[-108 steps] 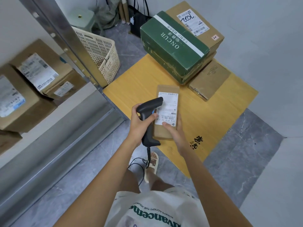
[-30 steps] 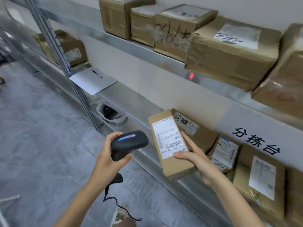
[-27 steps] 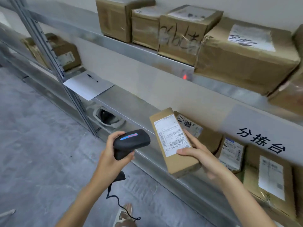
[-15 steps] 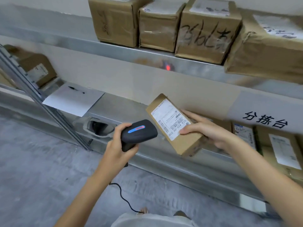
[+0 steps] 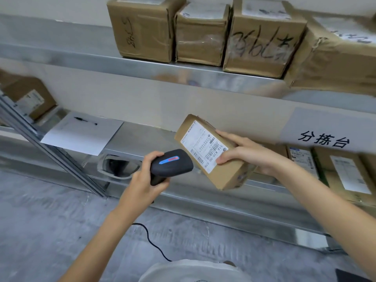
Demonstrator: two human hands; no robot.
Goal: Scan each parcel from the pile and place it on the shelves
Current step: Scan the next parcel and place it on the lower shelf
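The left hand (image 5: 142, 185) grips the handle of the black barcode scanner (image 5: 171, 163), fingers curled fully round it. The scanner head sits just beside the lower left edge of the parcel (image 5: 211, 151). The right hand (image 5: 247, 154) holds the parcel tilted in front of the lower shelf (image 5: 140, 139), thumb pressed on the white shipping label (image 5: 203, 146), fingers wrapped behind the carton. Above the fingers, four cardboard boxes (image 5: 201, 35) stand on the upper shelf (image 5: 81, 55).
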